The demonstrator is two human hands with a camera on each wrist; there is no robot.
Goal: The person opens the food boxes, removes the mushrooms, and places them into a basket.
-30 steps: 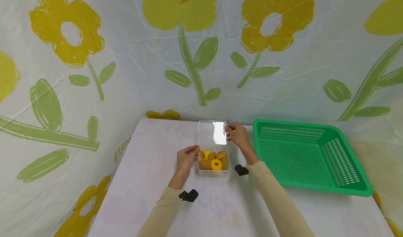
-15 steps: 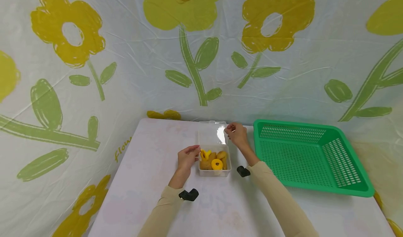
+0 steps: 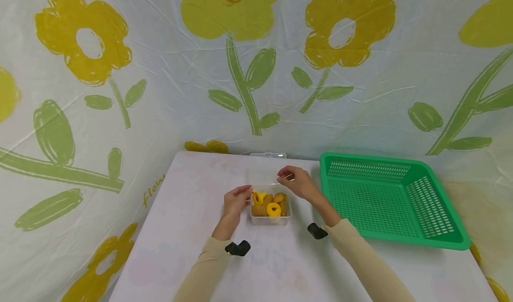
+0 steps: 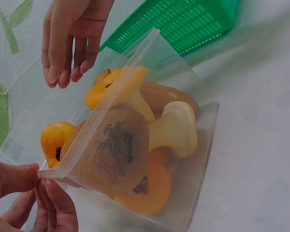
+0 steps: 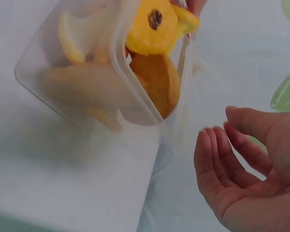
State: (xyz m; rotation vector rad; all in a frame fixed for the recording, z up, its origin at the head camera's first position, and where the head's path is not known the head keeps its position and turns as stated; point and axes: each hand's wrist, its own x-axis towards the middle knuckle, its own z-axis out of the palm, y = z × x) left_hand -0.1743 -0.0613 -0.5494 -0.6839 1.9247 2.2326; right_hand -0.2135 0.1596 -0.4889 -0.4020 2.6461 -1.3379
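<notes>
A clear plastic box (image 3: 270,221) stands on the table with its hinged lid (image 3: 267,163) folded back. Inside lie brown and yellow pieces, among them a mushroom-shaped one with a pale stem (image 4: 176,130) and a round yellow one (image 3: 274,210) with a dark hole. My left hand (image 3: 236,202) pinches the box's rim at the back left corner between thumb and fingers. Over the lid's right side hovers my right hand (image 3: 298,182), fingers loosely bent; nothing shows between thumb and fingertips (image 5: 203,137) in the right wrist view.
To the right of the box stands a large green plastic basket (image 3: 376,204) with slotted walls. A pale cloth covers the table (image 3: 192,230). Close behind and on the left hangs a flower-printed sheet (image 3: 168,79).
My right hand has come off the lid's right edge and moved left and slightly nearer, over the lid. The left hand stays at the box's corner.
</notes>
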